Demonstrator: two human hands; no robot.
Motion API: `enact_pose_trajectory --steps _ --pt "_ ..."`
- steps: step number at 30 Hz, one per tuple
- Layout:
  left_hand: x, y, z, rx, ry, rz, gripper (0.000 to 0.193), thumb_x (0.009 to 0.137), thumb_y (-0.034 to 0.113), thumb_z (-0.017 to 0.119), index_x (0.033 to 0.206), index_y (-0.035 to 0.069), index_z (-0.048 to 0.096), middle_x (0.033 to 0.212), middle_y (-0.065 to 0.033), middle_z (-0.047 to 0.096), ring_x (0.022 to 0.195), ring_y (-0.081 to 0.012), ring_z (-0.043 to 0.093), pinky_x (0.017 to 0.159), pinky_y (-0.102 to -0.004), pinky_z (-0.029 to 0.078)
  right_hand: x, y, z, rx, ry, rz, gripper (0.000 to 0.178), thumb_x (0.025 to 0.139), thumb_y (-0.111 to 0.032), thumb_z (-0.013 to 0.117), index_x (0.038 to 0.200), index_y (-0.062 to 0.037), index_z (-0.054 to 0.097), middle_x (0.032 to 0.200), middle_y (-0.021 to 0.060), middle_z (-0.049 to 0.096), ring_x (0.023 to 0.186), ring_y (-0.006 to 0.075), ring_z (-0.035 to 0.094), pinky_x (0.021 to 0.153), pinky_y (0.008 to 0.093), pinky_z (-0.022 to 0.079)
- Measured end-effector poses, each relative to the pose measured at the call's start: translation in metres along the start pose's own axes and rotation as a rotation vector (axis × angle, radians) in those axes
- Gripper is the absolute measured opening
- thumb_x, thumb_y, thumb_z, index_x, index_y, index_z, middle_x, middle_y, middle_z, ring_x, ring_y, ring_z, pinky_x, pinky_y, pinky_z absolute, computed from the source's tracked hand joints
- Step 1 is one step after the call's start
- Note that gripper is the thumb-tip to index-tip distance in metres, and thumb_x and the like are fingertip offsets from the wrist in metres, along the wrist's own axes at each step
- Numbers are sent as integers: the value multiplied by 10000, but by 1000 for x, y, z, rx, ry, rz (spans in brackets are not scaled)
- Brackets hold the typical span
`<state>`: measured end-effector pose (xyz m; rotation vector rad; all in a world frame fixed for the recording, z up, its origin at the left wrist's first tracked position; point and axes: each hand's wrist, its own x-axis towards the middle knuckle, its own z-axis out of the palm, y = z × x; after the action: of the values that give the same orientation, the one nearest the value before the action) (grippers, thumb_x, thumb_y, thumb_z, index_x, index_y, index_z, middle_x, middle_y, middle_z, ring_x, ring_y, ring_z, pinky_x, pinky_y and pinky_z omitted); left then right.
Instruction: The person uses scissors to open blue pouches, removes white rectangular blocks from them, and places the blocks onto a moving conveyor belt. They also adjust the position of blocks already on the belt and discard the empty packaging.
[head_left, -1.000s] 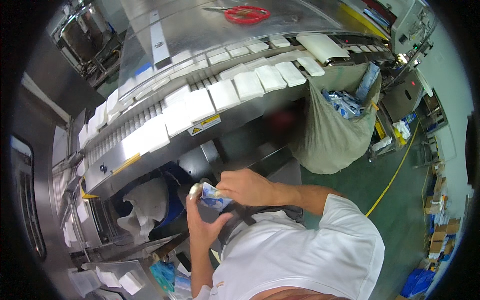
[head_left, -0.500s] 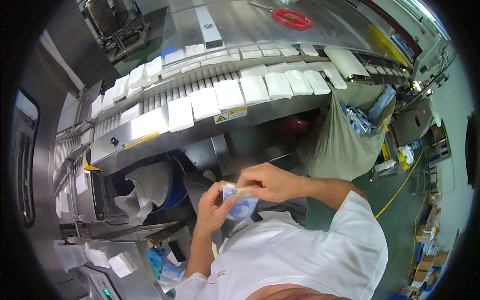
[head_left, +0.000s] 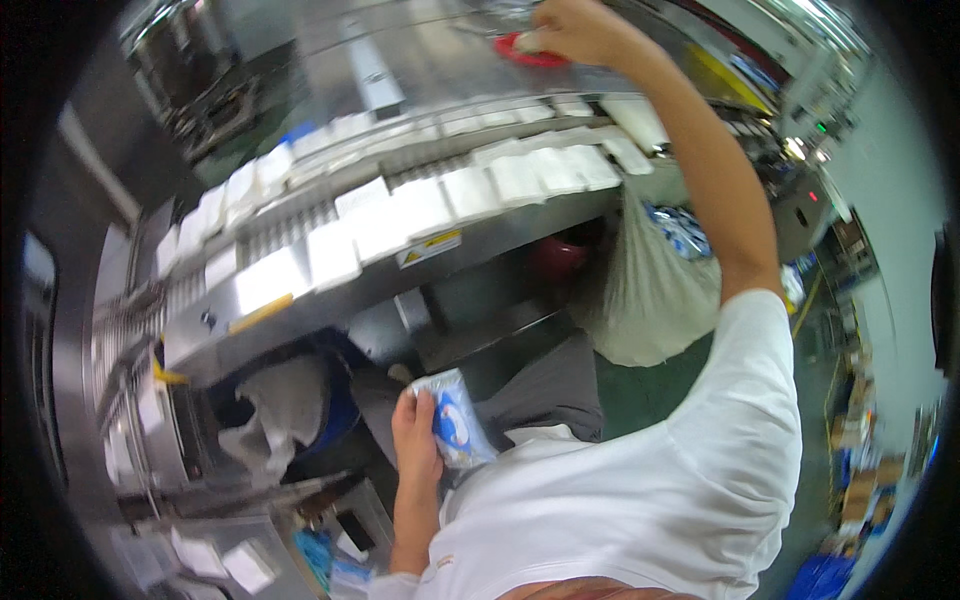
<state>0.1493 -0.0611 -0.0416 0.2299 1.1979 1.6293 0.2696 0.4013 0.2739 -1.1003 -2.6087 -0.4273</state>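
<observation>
My left hand [head_left: 415,430] holds a blue and white plastic packet [head_left: 452,418] upright over my lap, its thumb pressed on the front near the upper edge. Out over the far metal table, my right hand [head_left: 582,32] reaches with its fingers bent together and down at a red oval object [head_left: 530,52]. Something small and pale shows at the fingertips, too blurred to name. The hand covers part of the red object. Below my right arm runs a conveyor with rows of folded white pads [head_left: 470,192] along its near edge.
A cloth sack [head_left: 640,290] with blue and white wrappers hangs at the conveyor's right. At lower left stands a blue bin [head_left: 345,400] with pale cloth over it. White pads [head_left: 248,567] lie on a side table. The metal table [head_left: 440,60] lies beyond the conveyor.
My right hand has left the packet and swung up and away to the red object on the far table. My left hand keeps the packet. The head view has shifted slightly.
</observation>
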Motion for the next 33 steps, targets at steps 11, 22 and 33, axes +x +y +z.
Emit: enact_pose_trajectory --steps 11,22,33 --pt "-64 -10 -35 146 -344 -413 630 842 -99 723 1423 33 519 1255 -76 690 1102 -191 683 983 -344 539 -33 -25 -57 -25 82 -67 449 857 -390 770 1003 33 741 859 223 718 773 296 700 732 409 557" --pt "18 44 15 -52 45 330 517 948 69 735 1402 34 491 1277 -64 619 1136 -155 618 1018 -348 500 -302 -108 68 1920 -450 253 349 892 -99 806 1185 -13 638 1075 59 705 966 149 669 861 292 547" --pt "38 67 52 -165 26 453 408 996 125 707 1333 38 494 1219 -68 645 1077 -159 648 954 -352 546 -359 -178 120 1629 -880 196 361 923 -86 776 1169 -13 523 1045 31 575 931 73 563 822 253 521"
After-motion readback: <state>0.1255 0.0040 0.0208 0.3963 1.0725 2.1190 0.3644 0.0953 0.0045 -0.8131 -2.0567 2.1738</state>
